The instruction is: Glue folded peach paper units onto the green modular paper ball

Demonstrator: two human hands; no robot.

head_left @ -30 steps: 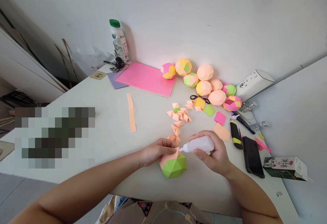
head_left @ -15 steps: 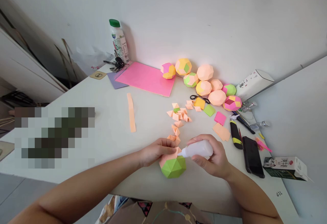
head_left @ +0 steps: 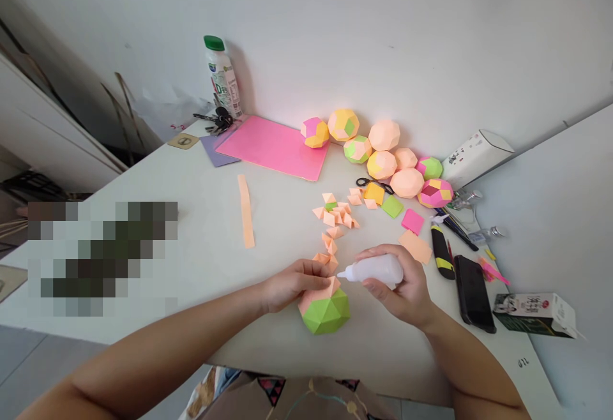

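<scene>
A faceted paper ball (head_left: 326, 313), green with peach facets on its upper left, rests near the table's front edge. My left hand (head_left: 292, 285) is closed at its top, pinching the peach paper there; the fingertips partly hide that spot. In my right hand (head_left: 407, 286) lies a translucent white glue bottle (head_left: 378, 270), gripped on its side. Its narrow nozzle points left, close to the peach facet beside my left fingertips. Just beyond my left hand, small folded peach paper pieces (head_left: 330, 241) trail away toward a loose cluster (head_left: 338, 212).
Finished paper balls (head_left: 383, 165) sit against the wall, with black scissors (head_left: 375, 185) before them. Pink sheets (head_left: 275, 149) and a peach strip (head_left: 246, 210) lie left. On the right are a cutter (head_left: 442, 251), a phone (head_left: 474, 292) and a carton (head_left: 534, 315).
My right hand has lifted the glue bottle slightly up and away, its nozzle moving off the green and peach seam. My left hand and the ball have hardly moved.
</scene>
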